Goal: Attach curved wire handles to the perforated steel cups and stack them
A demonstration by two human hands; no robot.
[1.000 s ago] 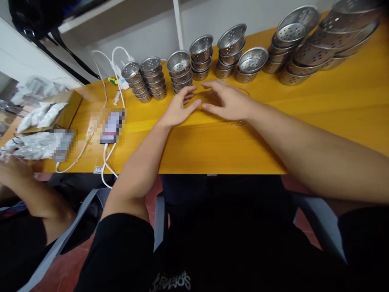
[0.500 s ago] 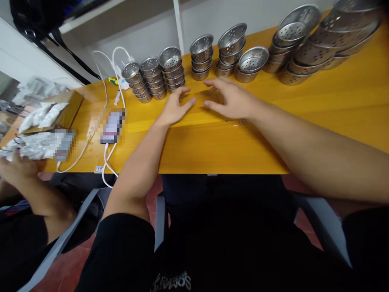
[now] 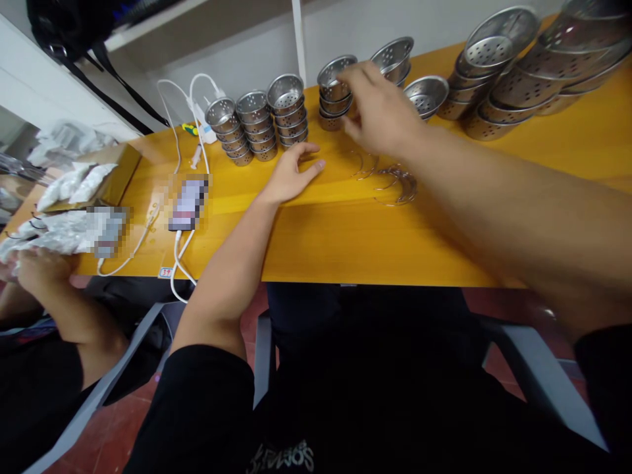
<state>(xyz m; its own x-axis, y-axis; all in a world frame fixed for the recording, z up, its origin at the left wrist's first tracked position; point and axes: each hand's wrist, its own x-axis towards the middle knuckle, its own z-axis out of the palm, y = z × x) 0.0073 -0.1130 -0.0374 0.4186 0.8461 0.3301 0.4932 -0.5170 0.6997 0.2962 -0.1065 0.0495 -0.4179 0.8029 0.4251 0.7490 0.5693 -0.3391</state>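
My right hand (image 3: 378,105) reaches over the table with thumb and fingers apart. Its fingertips overlap a short stack of perforated metal cups (image 3: 333,104); whether they touch the rim I cannot tell. On the wood, my left hand (image 3: 292,174) rests with thumb and index finger spread, holding nothing. Just beyond it stand three taller stacks of the same cups (image 3: 286,108). Several thin curved wire pieces (image 3: 402,184) lie below my right wrist. Another cup stack (image 3: 395,60) and a low cup (image 3: 427,95) are partly hidden behind my right hand.
Larger perforated cups (image 3: 508,85) lean in stacks at the back right. A phone (image 3: 189,205) with a white cable lies to the left, near a small syringe (image 3: 196,157). Farther left, another person's hand (image 3: 44,270) touches plastic bags beside a cardboard box (image 3: 123,174).
My right hand has risen and moved away from me, up to the short cup stack, uncovering the wire pieces. My left hand has hardly moved.
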